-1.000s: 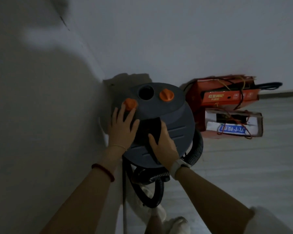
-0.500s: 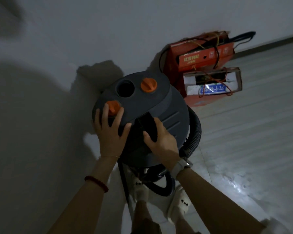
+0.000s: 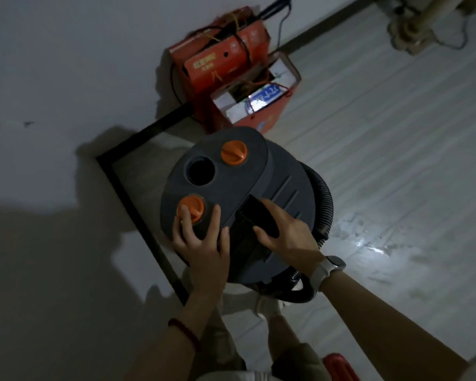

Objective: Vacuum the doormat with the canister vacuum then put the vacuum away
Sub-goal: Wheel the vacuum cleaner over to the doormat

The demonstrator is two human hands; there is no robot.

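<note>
The dark grey canister vacuum (image 3: pixel 259 171) stands in a dim corner by the white wall, with two orange knobs and a round black opening on its lid. Its black ribbed hose (image 3: pixel 323 204) coils around the right side and under the body. My left hand (image 3: pixel 201 248) lies flat on the lid, fingers spread beside the near orange knob (image 3: pixel 190 209). My right hand (image 3: pixel 283 235) rests on the black handle recess at the lid's middle, fingers around its edge. No doormat is in view.
Red cardboard boxes (image 3: pixel 226 61) and a red bag (image 3: pixel 270 111) stand against the wall just beyond the vacuum. A black skirting strip (image 3: pixel 138 215) runs along the wall. Pale wood floor (image 3: pixel 396 160) spreads to the right. My feet are below the vacuum.
The view has tilted down and swung, so the vacuum now shows farther from the wall corner, with skirting and floor visible. Both hands stay on the lid.
</note>
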